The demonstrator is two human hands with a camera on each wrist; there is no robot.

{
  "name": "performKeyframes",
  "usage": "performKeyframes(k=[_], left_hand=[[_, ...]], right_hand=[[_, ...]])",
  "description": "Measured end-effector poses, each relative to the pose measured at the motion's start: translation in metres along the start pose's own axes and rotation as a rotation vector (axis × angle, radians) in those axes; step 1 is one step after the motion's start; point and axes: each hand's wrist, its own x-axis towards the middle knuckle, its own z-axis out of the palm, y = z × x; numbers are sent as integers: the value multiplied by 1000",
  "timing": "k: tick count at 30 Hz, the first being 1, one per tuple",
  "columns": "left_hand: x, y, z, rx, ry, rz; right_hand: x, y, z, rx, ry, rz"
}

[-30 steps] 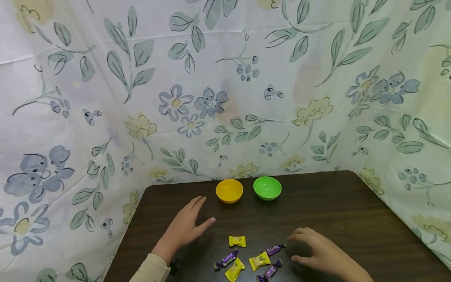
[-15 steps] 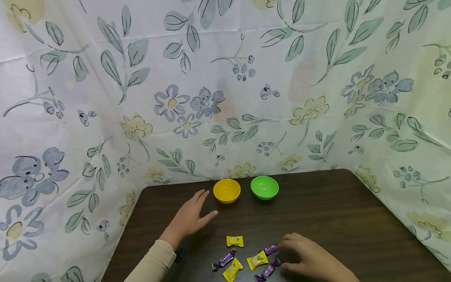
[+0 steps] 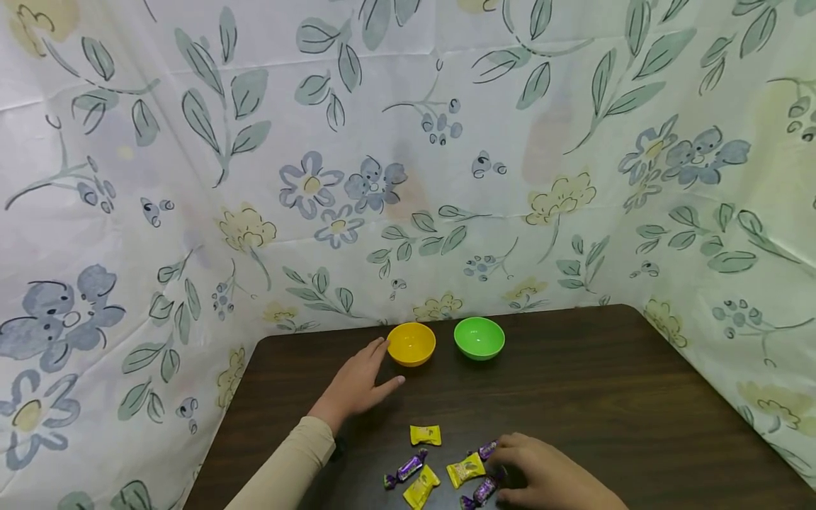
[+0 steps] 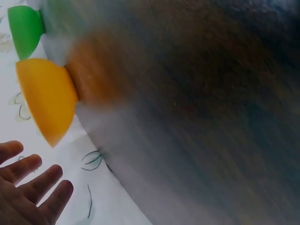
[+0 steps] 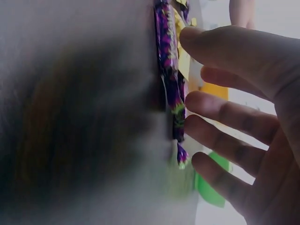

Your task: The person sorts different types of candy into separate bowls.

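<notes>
My left hand (image 3: 357,386) reaches toward the yellow bowl (image 3: 411,345), its fingertips close to the rim; whether they touch is unclear from above. In the left wrist view a gap separates the spread fingers (image 4: 44,183) from the bowl (image 4: 49,98). Over the right side of the candies, my right hand (image 3: 542,474) hovers, thumb and fingers apart, holding nothing. Near it lie a purple wrapped candy (image 3: 486,489), another purple candy (image 3: 487,449) partly covered by the fingers, and a yellow wrapped candy (image 3: 466,469). The right wrist view shows the purple candy (image 5: 168,42) beside the thumb.
A green bowl (image 3: 479,339) stands right of the yellow one near the back edge of the dark wooden table (image 3: 593,382). Farther left lie a purple candy (image 3: 406,468) and two yellow candies, one upper (image 3: 425,435), one lower (image 3: 421,489). Floral cloth (image 3: 408,177) hangs behind.
My left hand has moved forward and right, up to the yellow bowl. My right hand has moved left and down over the purple candies. The view has shifted slightly; bowls and candies stay put.
</notes>
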Motion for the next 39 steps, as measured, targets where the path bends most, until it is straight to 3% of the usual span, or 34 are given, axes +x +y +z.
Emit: performKeyframes(k=[12, 18, 26, 33, 39], left_hand=[[18, -2, 11, 3, -24, 22], [28, -5, 18, 0, -21, 24], [38, -5, 23, 12, -34, 13], [44, -4, 24, 22, -19, 2], [50, -6, 25, 22, -2, 13]], right_hand=[[5, -3, 10, -17, -62, 61], [7, -4, 13, -49, -67, 16], [10, -2, 18, -118, -57, -108], [12, -2, 18, -91, -82, -54], [12, -3, 18, -74, -80, -63]])
